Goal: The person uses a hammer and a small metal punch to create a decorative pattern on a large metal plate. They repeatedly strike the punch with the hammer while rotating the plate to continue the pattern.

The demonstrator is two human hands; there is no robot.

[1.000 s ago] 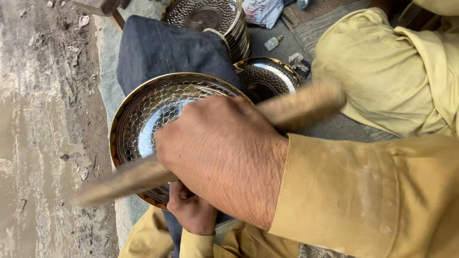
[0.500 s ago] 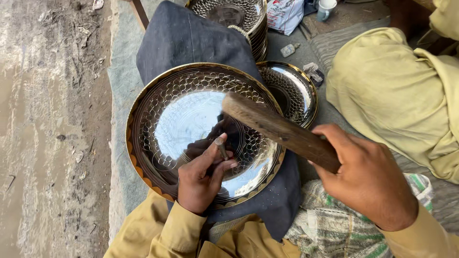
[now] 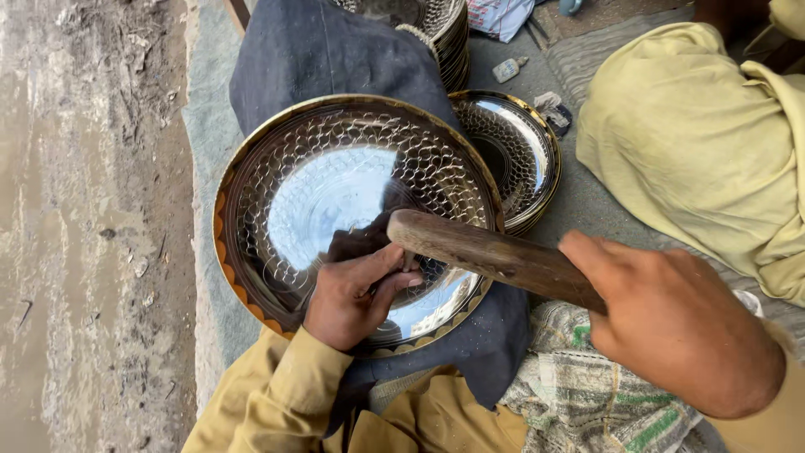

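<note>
Tray (image 3: 335, 184): centre frame — pressed by left hand (image 3: 352, 298), fingers pinched on a hidden tool.
Mallet (image 3: 495, 256): clasped by right hand (image 3: 671, 323) — lower right.

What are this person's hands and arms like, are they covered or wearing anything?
Both hands are bare: no gloves, rings or watch show. The left hand comes out of a loose, yellowish-khaki cloth sleeve that ends at the wrist. The right hand shows only the edge of a matching cuff.
</note>
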